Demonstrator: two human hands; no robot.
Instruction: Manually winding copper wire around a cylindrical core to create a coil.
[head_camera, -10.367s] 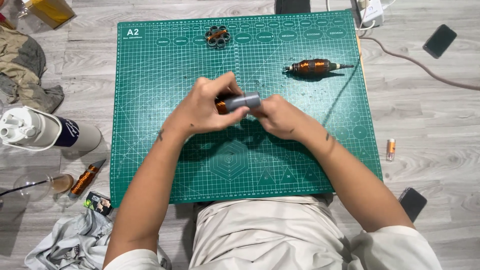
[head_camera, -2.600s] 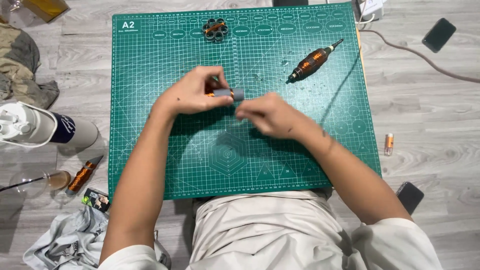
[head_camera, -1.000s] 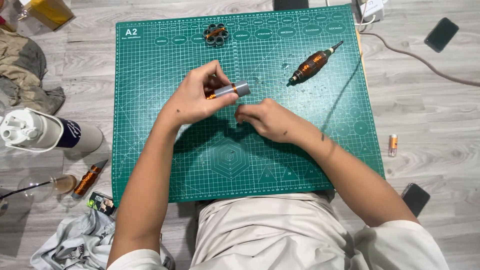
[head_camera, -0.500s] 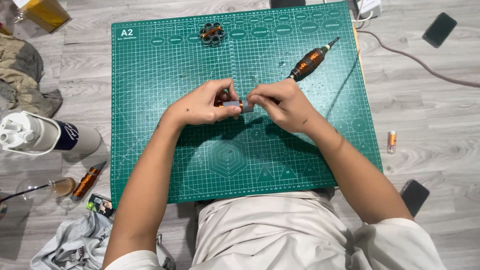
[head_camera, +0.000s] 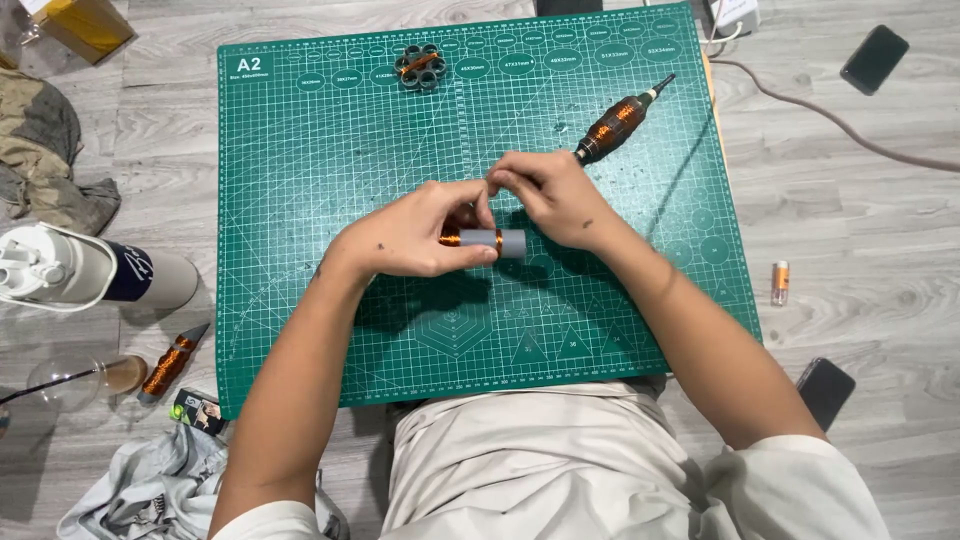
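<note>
I am looking down at my own two bare hands over a green cutting mat (head_camera: 300, 300) laid on a grey wood-plank floor (head_camera: 880, 240); I describe the scene from left to right. At the far left, off the mat, a white insulated bottle (head_camera: 70, 275) lies on its side; below it sit a clear glass (head_camera: 85, 378) and a small copper-wound tool (head_camera: 168, 365); a crumpled grey cloth (head_camera: 150, 495) lies near my left elbow. Near the mat's top edge rests a ring of small grey cylinders (head_camera: 420, 68), well apart from my hands. My left hand (head_camera: 415, 235) is clenched around a small grey cylinder wound with copper wire (head_camera: 485, 240); fingers curl over its left end and the thumb presses from below, which seems to keep it level and steady above the middle of the mat. My right hand (head_camera: 545, 195) comes in from the right, its fingertips pinched together just above the cylinder's top; they look closed on something very fine, perhaps wire, but it is too small for me to tell. Up and to the right, a pen-shaped tool with a copper-coloured body (head_camera: 618, 122) lies slanted on the mat. Off the mat to the right are a small orange tube (head_camera: 780, 282), a grey cable (head_camera: 830, 120), and two dark phones, one above (head_camera: 874, 58) and one beside my right arm (head_camera: 825, 390).
</note>
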